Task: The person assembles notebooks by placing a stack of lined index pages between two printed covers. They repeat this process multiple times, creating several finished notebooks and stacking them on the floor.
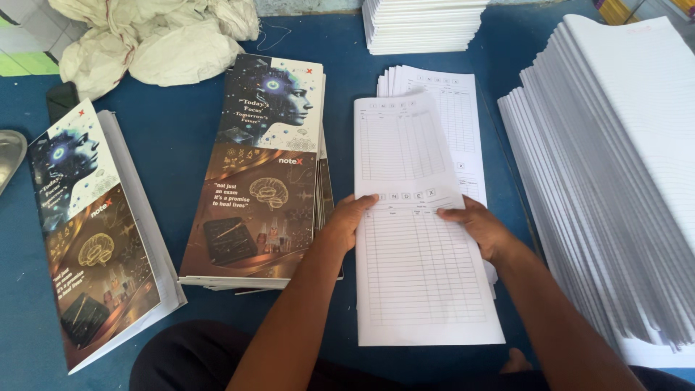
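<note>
Ruled paper stack (615, 166) runs off right edge.

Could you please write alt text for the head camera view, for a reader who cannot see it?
Both hands, left hand and right hand, grip a white printed table sheet atop a sheet stack on a blue table. Illustrated notebook covers lie to the left, and a fanned stack of white paper to the right.

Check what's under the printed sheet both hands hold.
Under the top sheet held by the left hand and right hand lies a stack of similar sheets; anything beneath that stack is covered.
</note>
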